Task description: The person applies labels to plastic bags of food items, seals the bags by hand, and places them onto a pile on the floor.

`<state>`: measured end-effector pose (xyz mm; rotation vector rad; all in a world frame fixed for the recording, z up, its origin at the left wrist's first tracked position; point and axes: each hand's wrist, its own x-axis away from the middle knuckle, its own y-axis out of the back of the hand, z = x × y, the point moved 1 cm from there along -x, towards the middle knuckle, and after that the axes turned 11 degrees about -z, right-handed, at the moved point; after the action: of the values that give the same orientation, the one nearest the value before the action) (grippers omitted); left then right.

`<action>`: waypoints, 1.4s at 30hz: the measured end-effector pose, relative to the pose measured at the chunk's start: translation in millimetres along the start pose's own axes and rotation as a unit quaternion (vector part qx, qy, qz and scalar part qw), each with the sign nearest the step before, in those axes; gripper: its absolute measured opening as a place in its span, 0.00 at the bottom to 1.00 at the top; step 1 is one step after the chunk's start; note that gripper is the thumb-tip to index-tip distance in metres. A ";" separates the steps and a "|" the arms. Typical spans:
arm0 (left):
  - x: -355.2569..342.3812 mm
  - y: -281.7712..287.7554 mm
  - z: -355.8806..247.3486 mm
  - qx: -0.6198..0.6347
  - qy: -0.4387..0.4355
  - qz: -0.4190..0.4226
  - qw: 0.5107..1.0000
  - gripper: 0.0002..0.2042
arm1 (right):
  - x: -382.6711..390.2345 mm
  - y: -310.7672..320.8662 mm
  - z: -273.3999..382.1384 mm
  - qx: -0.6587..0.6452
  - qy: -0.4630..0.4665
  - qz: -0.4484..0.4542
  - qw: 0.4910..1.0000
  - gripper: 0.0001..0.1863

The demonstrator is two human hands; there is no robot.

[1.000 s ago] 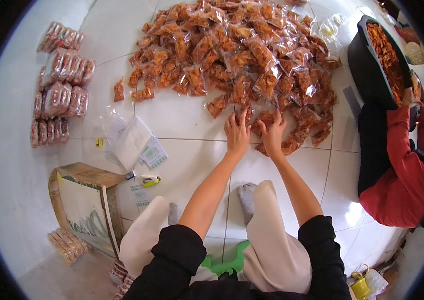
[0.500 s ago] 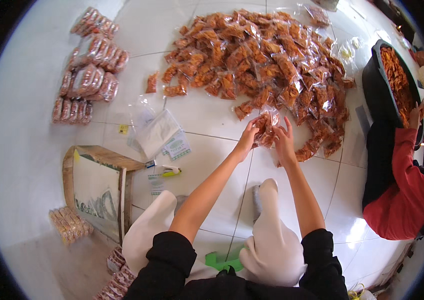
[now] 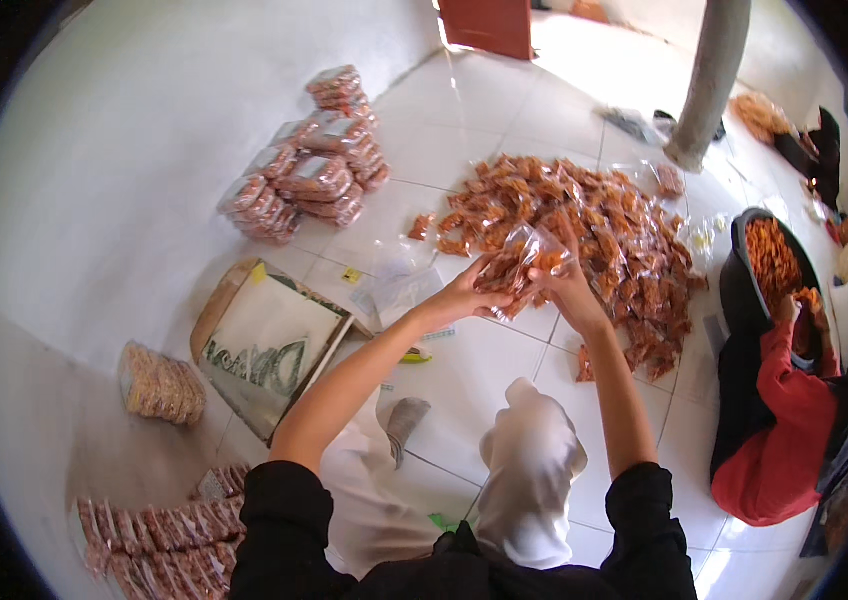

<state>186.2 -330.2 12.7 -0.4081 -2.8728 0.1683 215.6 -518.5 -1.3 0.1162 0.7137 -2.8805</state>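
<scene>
Clear plastic packets of orange-brown snack pieces (image 3: 510,270) are held up between my two hands, their crinkled bags catching the light. My left hand (image 3: 469,300) is closed round their left side, and my right hand (image 3: 568,282) grips the right side. Just beyond them a big heap of similar small packets (image 3: 624,250) spreads over the white tiled floor (image 3: 484,400). Left of the heap lie loose plastic bags and paper sheets (image 3: 394,290), and a yellow-green stapler (image 3: 414,355) is partly hidden by my left forearm.
At right a person in red (image 3: 774,450) reaches into a black tub of orange snack (image 3: 769,260). Bundled packets are stacked at upper left (image 3: 324,170) and lower left (image 3: 154,530), beside a wooden box (image 3: 259,340) and wall. A grey post (image 3: 704,90) rises behind the heap.
Both hands have lifted from the front of the heap and now hold packets up together. The view has tilted upward, bringing the door, post and more of the walls into sight.
</scene>
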 end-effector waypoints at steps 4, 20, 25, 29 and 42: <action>77.6 22.7 -23.1 0.019 -0.004 0.003 1.000 0.39 | 23.4 -68.7 37.2 0.005 -0.092 0.196 0.976 0.43; 197.0 141.9 -19.2 0.434 -0.174 -0.256 0.846 0.16 | 100.7 -284.1 -59.8 0.255 0.330 0.195 0.888 0.30; 231.1 174.6 -4.5 0.357 -0.216 -0.448 0.791 0.15 | 109.6 -304.9 -94.4 0.168 0.178 0.293 0.924 0.41; 263.4 196.1 18.1 0.331 -0.161 -0.399 0.840 0.17 | 129.0 -334.3 -125.2 0.272 0.238 0.284 0.888 0.44; 283.1 214.3 24.8 0.296 -0.181 -0.598 0.723 0.08 | 136.5 -360.3 -163.2 0.154 0.155 0.297 0.930 0.38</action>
<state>-28.4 -46.4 18.1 1.6871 -2.5313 0.9128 20.7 -148.3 3.1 0.7104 0.1978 -2.3715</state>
